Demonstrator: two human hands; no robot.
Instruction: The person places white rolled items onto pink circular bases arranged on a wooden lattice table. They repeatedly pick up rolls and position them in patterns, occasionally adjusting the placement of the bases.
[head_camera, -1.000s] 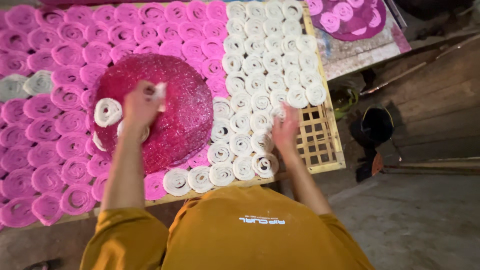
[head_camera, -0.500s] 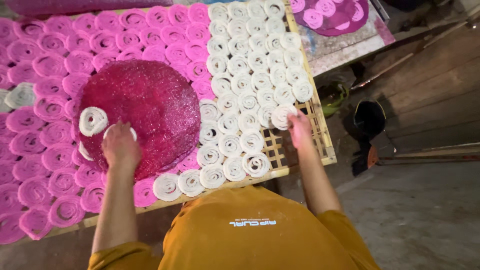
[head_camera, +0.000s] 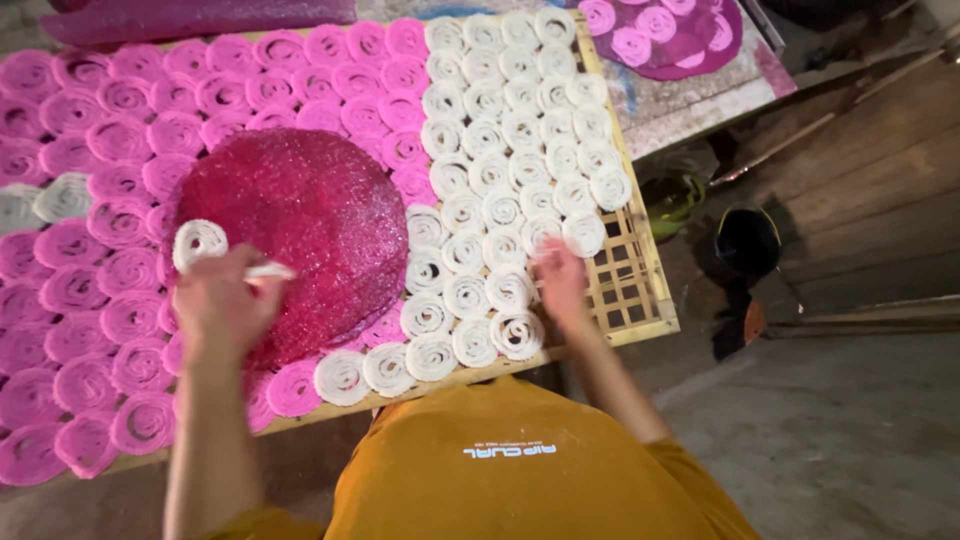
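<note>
— Looking down, what is being held?

— A white strip (head_camera: 268, 270) is being pinched in the left hand (head_camera: 222, 300), with the fingers curled shut on it, over the red disc (head_camera: 300, 225). A white coil (head_camera: 199, 242) is lying on the disc, just beside that hand.

— And the right hand (head_camera: 560, 285)?

— It is being laid flat, fingers loosely open, on the white coils (head_camera: 500, 180) near the rack (head_camera: 625, 295). Nothing is being gripped there.

— What could go wrong?

— The soft strip could be torn if it is being pulled too hard. Coils under the right hand could be squashed or pushed out of line.

— What is in the way?

— Pink coils (head_camera: 90, 300) are packed tight around the disc, so little room is being left. A dark pot (head_camera: 748, 240) is standing on the floor, well apart.
</note>
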